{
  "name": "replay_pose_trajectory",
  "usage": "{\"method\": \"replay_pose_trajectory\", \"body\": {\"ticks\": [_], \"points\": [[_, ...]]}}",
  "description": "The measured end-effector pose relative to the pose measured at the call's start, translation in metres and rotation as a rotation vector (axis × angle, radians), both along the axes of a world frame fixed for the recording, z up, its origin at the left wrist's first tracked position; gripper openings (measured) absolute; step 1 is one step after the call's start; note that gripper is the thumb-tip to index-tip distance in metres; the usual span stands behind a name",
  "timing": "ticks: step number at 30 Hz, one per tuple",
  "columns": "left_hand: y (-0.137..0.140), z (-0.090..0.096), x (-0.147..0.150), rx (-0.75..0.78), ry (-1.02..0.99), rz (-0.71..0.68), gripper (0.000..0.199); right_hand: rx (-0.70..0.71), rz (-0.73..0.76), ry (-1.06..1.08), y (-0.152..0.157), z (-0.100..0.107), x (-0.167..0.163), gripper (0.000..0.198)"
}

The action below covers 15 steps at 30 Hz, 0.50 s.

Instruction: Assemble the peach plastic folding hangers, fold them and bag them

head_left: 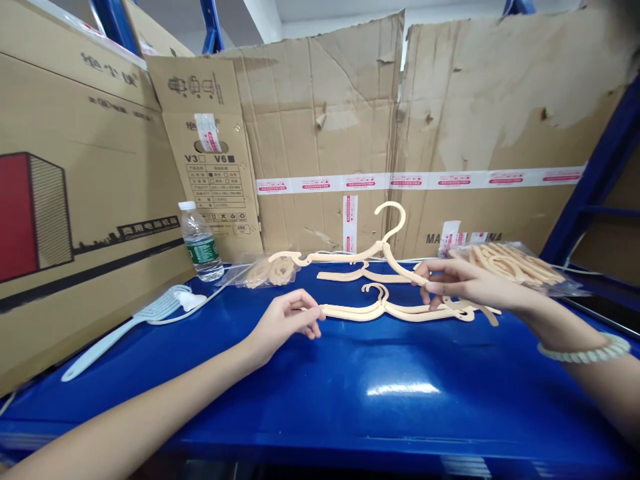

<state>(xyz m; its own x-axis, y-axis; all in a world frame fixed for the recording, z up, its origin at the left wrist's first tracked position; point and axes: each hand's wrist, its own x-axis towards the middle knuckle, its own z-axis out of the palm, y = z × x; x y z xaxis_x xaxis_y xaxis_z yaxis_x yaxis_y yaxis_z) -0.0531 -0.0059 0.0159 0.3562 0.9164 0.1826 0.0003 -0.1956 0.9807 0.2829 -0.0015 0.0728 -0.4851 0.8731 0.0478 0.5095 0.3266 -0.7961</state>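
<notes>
My right hand is closed on one arm of a cream plastic clothes hanger, which is raised above the table with its hook up. Two more clothes hangers, nearly lined up together, lie lower and nearer to me. My left hand pinches their left end between thumb and fingers. Behind them another cream hanger shows in part, overlapped by the raised one. Cream end pieces stick out below my right hand, and some of its fingers are hidden from view.
Clear bags with cream rings and hanger parts lie at the back of the blue table. At left are a water bottle and a pale blue slotted paddle. Cardboard walls the back; a dark flat object lies right.
</notes>
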Motion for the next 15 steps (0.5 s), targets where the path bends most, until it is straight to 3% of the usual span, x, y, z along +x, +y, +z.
{"method": "replay_pose_trajectory", "body": {"ticks": [3,6,9,15], "points": [[-0.011,-0.003,-0.001,0.392,0.250,-0.044,0.003,-0.036,0.035,-0.030,-0.001,0.003,0.011,0.040],[-0.014,-0.006,-0.006,0.664,0.358,0.049,0.009,-0.129,0.085,-0.057,-0.003,0.002,0.016,0.037],[-0.009,-0.006,-0.009,0.796,0.489,0.133,0.020,-0.153,0.139,-0.137,-0.004,0.001,0.015,0.030],[0.001,-0.008,-0.009,0.936,0.752,0.035,0.012,0.008,0.148,-0.332,-0.002,-0.001,0.017,0.018]]}}
